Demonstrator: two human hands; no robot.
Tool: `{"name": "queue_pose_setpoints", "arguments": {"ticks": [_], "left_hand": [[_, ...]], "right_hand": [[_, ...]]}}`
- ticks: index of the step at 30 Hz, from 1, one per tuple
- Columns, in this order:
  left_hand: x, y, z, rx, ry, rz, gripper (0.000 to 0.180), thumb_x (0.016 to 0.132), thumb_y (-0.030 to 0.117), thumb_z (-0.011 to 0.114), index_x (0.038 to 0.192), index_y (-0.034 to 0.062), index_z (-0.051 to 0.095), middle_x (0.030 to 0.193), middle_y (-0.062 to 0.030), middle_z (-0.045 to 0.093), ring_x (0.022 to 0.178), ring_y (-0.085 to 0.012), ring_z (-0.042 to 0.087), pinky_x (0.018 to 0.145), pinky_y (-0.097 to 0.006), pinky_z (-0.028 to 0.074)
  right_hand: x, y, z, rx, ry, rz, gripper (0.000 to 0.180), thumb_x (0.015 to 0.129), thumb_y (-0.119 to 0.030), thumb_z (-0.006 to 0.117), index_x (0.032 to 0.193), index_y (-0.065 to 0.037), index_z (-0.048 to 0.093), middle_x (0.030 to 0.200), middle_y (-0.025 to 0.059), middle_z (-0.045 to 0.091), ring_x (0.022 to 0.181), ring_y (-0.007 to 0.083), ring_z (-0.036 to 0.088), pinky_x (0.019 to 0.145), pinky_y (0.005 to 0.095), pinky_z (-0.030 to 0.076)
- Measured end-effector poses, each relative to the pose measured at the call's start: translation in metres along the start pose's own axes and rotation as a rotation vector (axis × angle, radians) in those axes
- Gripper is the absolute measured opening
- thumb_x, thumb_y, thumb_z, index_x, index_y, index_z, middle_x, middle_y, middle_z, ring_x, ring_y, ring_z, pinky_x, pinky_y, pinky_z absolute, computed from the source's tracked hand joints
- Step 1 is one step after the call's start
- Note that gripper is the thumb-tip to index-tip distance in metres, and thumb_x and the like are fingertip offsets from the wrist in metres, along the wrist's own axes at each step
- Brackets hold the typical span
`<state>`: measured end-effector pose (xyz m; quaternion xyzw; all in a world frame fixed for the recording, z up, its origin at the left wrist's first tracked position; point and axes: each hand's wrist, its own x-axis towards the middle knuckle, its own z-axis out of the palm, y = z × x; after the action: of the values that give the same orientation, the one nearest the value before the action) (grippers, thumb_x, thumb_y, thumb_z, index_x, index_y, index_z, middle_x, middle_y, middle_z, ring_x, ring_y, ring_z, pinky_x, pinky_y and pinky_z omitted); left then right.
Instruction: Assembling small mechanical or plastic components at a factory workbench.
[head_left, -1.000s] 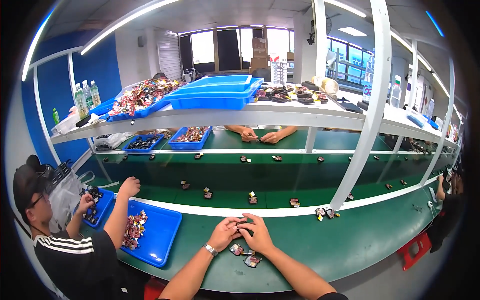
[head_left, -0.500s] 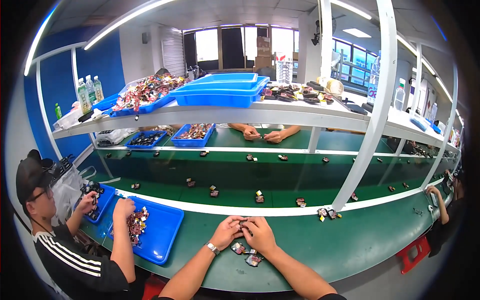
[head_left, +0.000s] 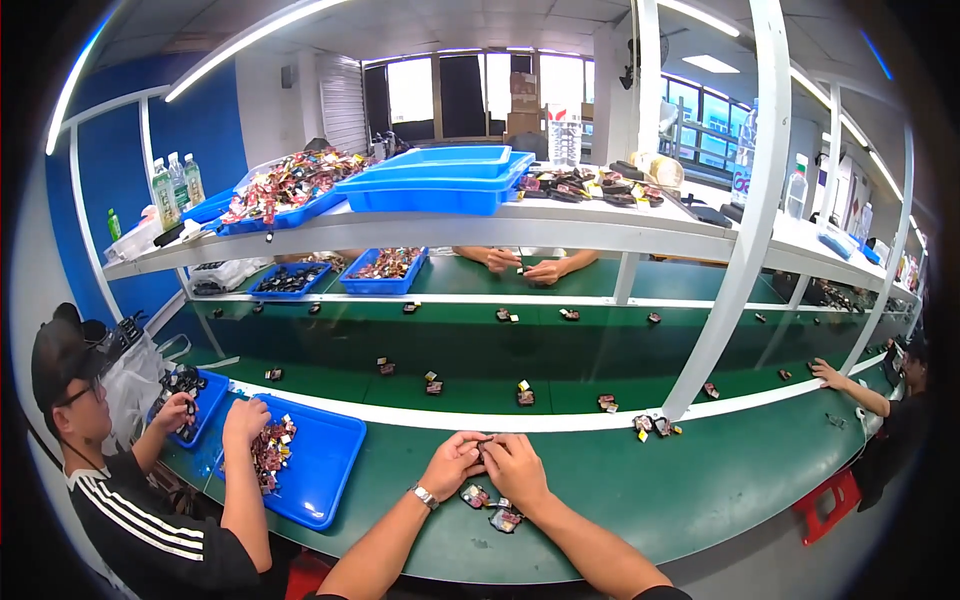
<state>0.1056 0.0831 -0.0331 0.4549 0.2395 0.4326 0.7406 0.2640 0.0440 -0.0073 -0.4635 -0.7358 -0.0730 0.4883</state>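
hands (head_left: 515, 472) are joined around a small dark part (head_left: 483, 449), seemingly unfinished; loose parts (head_left: 506, 521) are left on the counter (head_left: 640, 500) near them.

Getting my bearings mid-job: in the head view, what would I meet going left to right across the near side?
Black cap, small tray, large tray, wearer's left hand, wearer's right hand, parts cluster, red stool.

The near table (head_left: 680, 510) is green. On its left sit a big blue tray (head_left: 332, 468) and a smaller blue tray (head_left: 217, 396). Some little parts (head_left: 506, 521) lie near its middle. The white shelf (head_left: 560, 230) above holds stacked blue trays (head_left: 425, 199), dark parts (head_left: 572, 187) and, on the right, a bottle (head_left: 797, 190).
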Motion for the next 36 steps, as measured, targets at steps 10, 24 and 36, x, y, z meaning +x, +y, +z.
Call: {"name": "queue_pose_setpoints", "arguments": {"ticks": [10, 24, 36], "left_hand": [[0.001, 0.001, 0.004, 0.034, 0.049, 0.013, 0.025, 0.096, 0.003, 0.049, 0.121, 0.0026, 0.046, 0.124, -0.0125, 0.057, 0.11, -0.0202, 0.059, 0.092, -0.037, 0.053], [0.004, 0.01, 0.005, -0.007, 0.006, 0.009, 0.048, 0.096, 0.01, 0.05, 0.139, -0.001, 0.031, 0.145, -0.0233, 0.037, 0.13, -0.0369, 0.045, 0.104, -0.051, 0.043], [0.003, 0.011, 0.005, -0.005, -0.016, 0.002, 0.041, 0.097, 0.009, 0.05, 0.135, -0.0009, 0.038, 0.136, -0.0229, 0.048, 0.122, -0.0344, 0.053, 0.1, -0.047, 0.048]], "right_hand": [[0.001, -0.005, -0.004, -0.013, -0.03, -0.013, 0.022, 0.074, -0.011, 0.073, 0.094, -0.006, 0.066, 0.107, 0.009, 0.062, 0.093, 0.0289, 0.06, 0.076, 0.0364, 0.053], [0.032, 0.169, 0.0, -0.242, 0.051, 0.428, 0.021, 0.073, -0.014, 0.07, 0.09, -0.001, 0.07, 0.107, 0.0165, 0.065, 0.097, 0.0351, 0.059, 0.087, 0.042, 0.049], [0.044, 0.139, 0.008, -0.426, -0.132, 0.402, 0.04, 0.067, -0.034, 0.078, 0.089, -0.002, 0.07, 0.136, 0.017, 0.047, 0.131, 0.036, 0.036, 0.107, 0.049, 0.03]]}}
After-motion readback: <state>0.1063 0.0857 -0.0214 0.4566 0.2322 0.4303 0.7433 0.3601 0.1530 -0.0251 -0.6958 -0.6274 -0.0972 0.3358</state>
